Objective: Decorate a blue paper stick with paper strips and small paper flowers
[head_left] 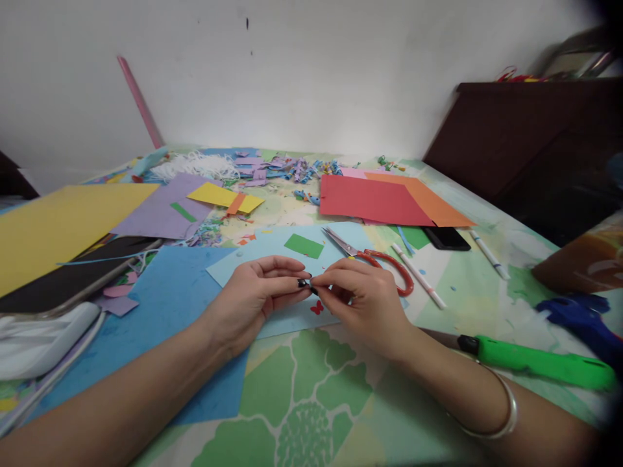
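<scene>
Over a light blue paper sheet (277, 324), my left hand (260, 285) and my right hand (365, 292) meet fingertip to fingertip. Both are closed in a pinch on something tiny, mostly hidden by the fingers and too small to name. Just below the fingertips lies a small red butterfly-shaped cutout (317, 307). A green paper rectangle (304, 246) rests on the sheet beyond my left hand. Orange-handled scissors (372, 254) lie partly open behind my right hand, their blades pointing away to the left.
A white marker (418, 275), a phone (445, 238) and a green cutter (540, 362) are on the right. Red paper (370, 200) and heaped paper scraps (292, 167) lie farther back. A tablet-like dark device (63, 275) and white case (48, 340) sit left.
</scene>
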Demonstrator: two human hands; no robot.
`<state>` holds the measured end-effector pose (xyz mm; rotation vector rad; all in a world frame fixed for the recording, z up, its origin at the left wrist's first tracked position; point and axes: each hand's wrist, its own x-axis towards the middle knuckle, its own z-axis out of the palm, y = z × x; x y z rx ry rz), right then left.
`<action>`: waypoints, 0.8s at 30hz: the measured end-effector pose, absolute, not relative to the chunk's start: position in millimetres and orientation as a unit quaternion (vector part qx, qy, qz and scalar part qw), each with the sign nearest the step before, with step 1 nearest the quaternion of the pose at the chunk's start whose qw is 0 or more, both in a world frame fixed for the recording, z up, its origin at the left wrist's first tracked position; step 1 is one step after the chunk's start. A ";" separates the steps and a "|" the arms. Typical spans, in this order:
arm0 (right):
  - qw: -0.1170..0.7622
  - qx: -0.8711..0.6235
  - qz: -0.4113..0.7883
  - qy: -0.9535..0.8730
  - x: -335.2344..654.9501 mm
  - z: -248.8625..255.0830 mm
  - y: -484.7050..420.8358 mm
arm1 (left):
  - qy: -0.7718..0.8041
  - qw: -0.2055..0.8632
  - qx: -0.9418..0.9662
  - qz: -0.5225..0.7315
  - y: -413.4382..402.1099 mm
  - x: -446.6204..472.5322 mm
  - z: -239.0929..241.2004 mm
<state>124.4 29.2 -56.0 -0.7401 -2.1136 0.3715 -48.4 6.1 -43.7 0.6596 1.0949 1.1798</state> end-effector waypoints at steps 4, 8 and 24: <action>0.425 -0.296 0.148 -0.842 123.9 -55.6 28.8 | 0.486 0.640 0.295 0.517 6.2 -48.8 -43.7; 0.415 -0.310 0.170 -0.838 122.5 -55.0 27.0 | 0.502 0.611 0.338 0.511 6.3 -48.7 -44.1; 0.305 -0.413 0.389 -0.765 125.8 -47.3 33.4 | 0.571 0.466 0.503 0.452 -0.8 -43.7 -32.7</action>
